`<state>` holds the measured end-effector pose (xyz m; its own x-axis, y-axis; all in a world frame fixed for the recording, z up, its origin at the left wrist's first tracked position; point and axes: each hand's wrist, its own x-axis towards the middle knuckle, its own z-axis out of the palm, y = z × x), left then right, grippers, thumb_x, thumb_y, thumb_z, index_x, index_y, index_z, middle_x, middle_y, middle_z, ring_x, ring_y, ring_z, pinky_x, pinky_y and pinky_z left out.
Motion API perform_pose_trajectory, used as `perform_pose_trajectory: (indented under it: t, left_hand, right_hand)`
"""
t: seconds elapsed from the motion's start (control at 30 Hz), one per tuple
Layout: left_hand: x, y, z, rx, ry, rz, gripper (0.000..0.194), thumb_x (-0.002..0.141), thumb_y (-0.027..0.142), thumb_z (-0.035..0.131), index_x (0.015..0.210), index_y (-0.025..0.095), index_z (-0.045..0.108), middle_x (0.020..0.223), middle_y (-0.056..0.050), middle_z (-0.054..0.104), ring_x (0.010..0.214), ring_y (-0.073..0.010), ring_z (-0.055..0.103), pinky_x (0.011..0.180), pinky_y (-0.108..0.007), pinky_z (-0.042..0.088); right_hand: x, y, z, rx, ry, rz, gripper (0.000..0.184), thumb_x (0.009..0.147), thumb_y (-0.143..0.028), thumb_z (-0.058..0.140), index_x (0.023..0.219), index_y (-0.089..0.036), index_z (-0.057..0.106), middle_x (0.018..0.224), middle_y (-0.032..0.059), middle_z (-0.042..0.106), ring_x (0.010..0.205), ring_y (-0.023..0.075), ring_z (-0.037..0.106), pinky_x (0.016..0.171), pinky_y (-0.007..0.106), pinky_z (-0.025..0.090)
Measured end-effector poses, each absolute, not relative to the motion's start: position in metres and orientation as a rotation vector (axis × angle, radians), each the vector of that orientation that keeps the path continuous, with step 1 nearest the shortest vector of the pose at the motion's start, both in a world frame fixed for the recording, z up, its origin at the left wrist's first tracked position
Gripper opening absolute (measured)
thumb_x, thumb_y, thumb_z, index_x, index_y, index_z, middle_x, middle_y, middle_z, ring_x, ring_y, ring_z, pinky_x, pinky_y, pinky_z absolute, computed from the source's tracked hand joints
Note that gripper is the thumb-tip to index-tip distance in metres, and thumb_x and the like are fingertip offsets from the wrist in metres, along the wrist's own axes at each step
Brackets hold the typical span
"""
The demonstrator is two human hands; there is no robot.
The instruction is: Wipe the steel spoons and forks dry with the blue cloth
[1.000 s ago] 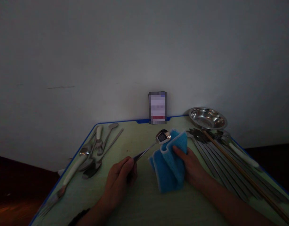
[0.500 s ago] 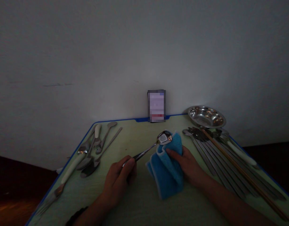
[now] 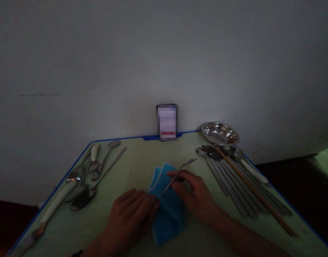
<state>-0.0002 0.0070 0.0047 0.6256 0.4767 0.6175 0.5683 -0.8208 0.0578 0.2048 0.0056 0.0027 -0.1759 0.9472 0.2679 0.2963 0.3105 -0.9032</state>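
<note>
My left hand is closed low on the table around the near end of a metal spoon. The spoon slants up and to the right, and its far tip sticks out past my fingers. A folded blue cloth lies between my hands, under the spoon. My right hand is curled on the cloth's right side, thumb and fingertips pinched at the spoon's stem. In the dim light I cannot tell how much of the cloth is wrapped round the stem.
Several spoons and a white-handled utensil lie at the table's left. A row of long metal cutlery with a wooden stick fills the right. A steel bowl and an upright blurred card stand by the wall. The table has a blue edge.
The spoon has swung down and toward me over the cloth. My right hand has slid from the cloth's top to the spoon's stem. The view has shifted right and down.
</note>
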Motion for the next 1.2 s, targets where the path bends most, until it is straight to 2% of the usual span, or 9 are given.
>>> perform_pose_trajectory:
  t: [0.1, 0.2, 0.3, 0.43, 0.57, 0.73, 0.83, 1.03, 1.2]
  left_hand:
    - [0.009, 0.004, 0.002, -2.674, -0.777, -0.887, 0.011, 0.085, 0.015, 0.048, 0.075, 0.017, 0.052, 0.056, 0.002, 0.057, 0.049, -0.0133, 0.049, 0.049, -0.027, 0.036]
    - [0.013, 0.003, -0.003, -2.71, -0.751, -0.842, 0.007, 0.082, 0.016, 0.053, 0.076, 0.018, 0.054, 0.059, 0.002, 0.057, 0.054, -0.0133, 0.049, 0.052, -0.027, 0.037]
    - [0.013, 0.003, -0.006, -2.753, -0.748, -0.802, 0.005, 0.082, 0.017, 0.054, 0.084, 0.02, 0.058, 0.075, -0.002, 0.062, 0.07, -0.0165, 0.053, 0.063, -0.03, 0.042]
    - [0.012, 0.001, -0.003, -2.826, -0.823, -0.706, 0.022, 0.083, 0.019, 0.054, 0.103, 0.024, 0.059, 0.106, -0.005, 0.061, 0.101, -0.023, 0.051, 0.084, -0.039, 0.043]
    - [0.01, 0.001, 0.003, -2.95, -0.896, -0.459, 0.033, 0.086, 0.024, 0.049, 0.12, 0.029, 0.051, 0.129, -0.003, 0.05, 0.122, -0.0266, 0.037, 0.097, -0.048, 0.036]
    - [0.008, 0.006, 0.0, -2.972, -0.95, -0.4, 0.033, 0.087, 0.025, 0.047, 0.12, 0.03, 0.052, 0.131, -0.005, 0.046, 0.123, -0.0282, 0.035, 0.095, -0.05, 0.039]
    - [0.007, 0.007, -0.004, -2.978, -0.96, -0.419, 0.034, 0.087, 0.025, 0.047, 0.12, 0.031, 0.051, 0.13, -0.006, 0.045, 0.121, -0.0277, 0.036, 0.094, -0.049, 0.042]
    - [0.007, 0.006, -0.005, -3.007, -0.983, -0.421, 0.035, 0.088, 0.025, 0.046, 0.122, 0.03, 0.051, 0.131, -0.007, 0.042, 0.12, -0.0273, 0.037, 0.094, -0.048, 0.043]
    - [0.007, 0.005, -0.005, -3.01, -1.007, -0.428, 0.034, 0.088, 0.025, 0.046, 0.12, 0.03, 0.052, 0.13, -0.007, 0.044, 0.12, -0.0275, 0.038, 0.093, -0.047, 0.044]
  right_hand:
    - [0.198, 0.001, 0.003, -1.157, -1.462, 1.125, 0.025, 0.083, -0.04, 0.051, 0.092, -0.019, 0.063, 0.077, 0.0005, 0.062, 0.072, 0.0118, 0.056, 0.066, 0.024, 0.043]
    - [0.195, 0.002, 0.002, -1.141, -1.306, 1.304, 0.03, 0.083, -0.044, 0.048, 0.078, -0.017, 0.06, 0.064, -0.0017, 0.055, 0.055, 0.0086, 0.048, 0.05, 0.021, 0.037]
    - [0.204, 0.009, 0.007, -1.1, -1.278, 1.373, 0.033, 0.086, -0.044, 0.04, 0.08, -0.017, 0.057, 0.065, -0.0019, 0.054, 0.049, 0.0079, 0.046, 0.045, 0.021, 0.036]
    - [0.236, 0.022, 0.017, -1.334, -1.58, 1.171, 0.028, 0.086, -0.041, 0.04, 0.089, -0.018, 0.057, 0.069, -0.0014, 0.058, 0.049, 0.0089, 0.047, 0.045, 0.022, 0.036]
    - [0.265, 0.031, 0.019, -1.615, -1.904, 0.742, 0.02, 0.083, -0.032, 0.045, 0.08, -0.019, 0.06, 0.069, 0.0017, 0.065, 0.063, 0.0152, 0.058, 0.06, 0.027, 0.041]
    - [0.272, 0.032, 0.017, -1.715, -2.04, 0.608, 0.019, 0.081, -0.027, 0.048, 0.081, -0.018, 0.065, 0.08, 0.0061, 0.069, 0.071, 0.0182, 0.062, 0.064, 0.028, 0.042]
    - [0.273, 0.033, 0.013, -1.825, -2.061, 0.592, 0.02, 0.081, -0.026, 0.048, 0.077, -0.018, 0.066, 0.075, 0.0055, 0.069, 0.066, 0.0172, 0.062, 0.06, 0.027, 0.041]
    - [0.278, 0.035, 0.008, -1.977, -2.01, 0.499, 0.017, 0.078, -0.031, 0.053, 0.074, -0.019, 0.065, 0.075, 0.0069, 0.069, 0.07, 0.0204, 0.063, 0.062, 0.03, 0.042]
    - [0.281, 0.036, 0.011, -2.098, -2.031, 0.367, 0.02, 0.078, -0.032, 0.054, 0.065, -0.02, 0.063, 0.065, 0.0071, 0.067, 0.061, 0.021, 0.062, 0.056, 0.03, 0.039]
